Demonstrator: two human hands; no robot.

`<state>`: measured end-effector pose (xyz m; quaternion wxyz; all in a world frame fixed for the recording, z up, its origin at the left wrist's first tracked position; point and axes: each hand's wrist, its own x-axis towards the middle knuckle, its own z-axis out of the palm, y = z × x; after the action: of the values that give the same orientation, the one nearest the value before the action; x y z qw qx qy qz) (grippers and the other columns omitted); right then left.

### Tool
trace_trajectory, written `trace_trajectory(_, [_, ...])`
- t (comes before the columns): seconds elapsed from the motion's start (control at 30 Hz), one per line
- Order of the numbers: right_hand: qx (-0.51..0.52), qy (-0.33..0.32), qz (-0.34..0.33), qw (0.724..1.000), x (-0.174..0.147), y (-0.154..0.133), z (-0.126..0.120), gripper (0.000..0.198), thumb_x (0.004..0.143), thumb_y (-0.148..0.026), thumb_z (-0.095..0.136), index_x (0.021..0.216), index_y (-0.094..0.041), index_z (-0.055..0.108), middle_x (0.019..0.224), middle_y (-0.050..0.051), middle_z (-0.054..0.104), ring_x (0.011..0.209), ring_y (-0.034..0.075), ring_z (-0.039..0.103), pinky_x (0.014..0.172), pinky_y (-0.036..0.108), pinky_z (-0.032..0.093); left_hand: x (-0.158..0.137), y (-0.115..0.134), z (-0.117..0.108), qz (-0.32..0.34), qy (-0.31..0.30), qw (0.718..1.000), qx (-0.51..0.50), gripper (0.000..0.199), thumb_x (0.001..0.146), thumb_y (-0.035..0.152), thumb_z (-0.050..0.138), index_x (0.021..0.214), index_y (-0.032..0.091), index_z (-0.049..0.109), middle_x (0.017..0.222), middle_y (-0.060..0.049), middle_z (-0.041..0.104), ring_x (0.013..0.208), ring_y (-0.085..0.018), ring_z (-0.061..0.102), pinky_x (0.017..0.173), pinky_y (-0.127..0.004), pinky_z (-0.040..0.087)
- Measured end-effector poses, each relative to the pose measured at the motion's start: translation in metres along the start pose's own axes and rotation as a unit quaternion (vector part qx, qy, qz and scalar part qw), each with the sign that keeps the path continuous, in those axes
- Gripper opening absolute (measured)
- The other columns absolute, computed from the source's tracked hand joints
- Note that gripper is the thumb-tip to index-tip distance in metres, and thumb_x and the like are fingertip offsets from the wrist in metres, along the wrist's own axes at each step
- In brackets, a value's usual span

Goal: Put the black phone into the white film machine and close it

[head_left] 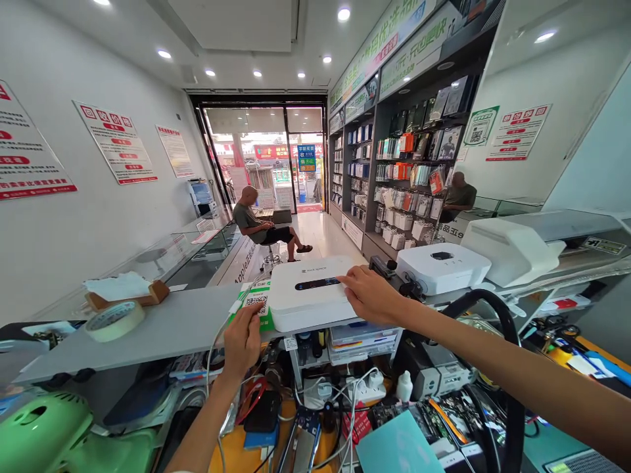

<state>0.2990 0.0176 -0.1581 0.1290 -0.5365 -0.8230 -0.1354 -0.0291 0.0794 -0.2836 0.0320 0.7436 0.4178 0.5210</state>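
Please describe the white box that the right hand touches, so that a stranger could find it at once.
Look at the grey shelf that runs across the front of the workbench. Near its middle lies a flat white box with rounded corners; the right hand rests on its right edge, and the left hand is by its left side. Unlike the smaller white device to its right, it has a long dark strip on top.

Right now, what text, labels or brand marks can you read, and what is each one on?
"Apple": front of the glass counter, partly cut off.
Small grey brand mark on the white device under the right hand: too blurred to read.
QR card at the left hand: code only, text too small.
Red-and-white wall posters: Chinese characters, too blurred.
Overhead shelf banners: Chinese characters, not legible.
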Motion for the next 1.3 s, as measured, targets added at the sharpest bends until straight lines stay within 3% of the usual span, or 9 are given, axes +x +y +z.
trace_trajectory(0.5, [-0.004, -0.024, -0.018, 1.000, 0.005, 0.003, -0.002, 0.032, 0.100, -0.033, 0.061, 0.128, -0.018, 0.061, 0.122, 0.009, 0.065, 0.108, 0.024, 0.065, 0.092, 0.046, 0.056, -0.006, -0.013, -0.003, -0.025, -0.047, 0.998, -0.015, 0.026, 0.098, 0.040, 0.060, 0.112, 0.019, 0.065, 0.114, -0.007, 0.068, 0.097, -0.019, 0.067, 0.086, -0.040, 0.058])
trace_trajectory(1.3, [-0.039, -0.026, -0.029, 0.998, 0.004, 0.002, -0.003, 0.030, 0.100, -0.031, 0.061, 0.127, -0.018, 0.062, 0.119, 0.008, 0.066, 0.106, 0.023, 0.065, 0.090, 0.044, 0.056, -0.005, -0.016, -0.004, -0.003, -0.043, 0.999, 0.015, 0.026, 0.098, 0.040, 0.061, 0.113, 0.019, 0.066, 0.116, -0.007, 0.068, 0.101, -0.020, 0.067, 0.089, -0.042, 0.058])
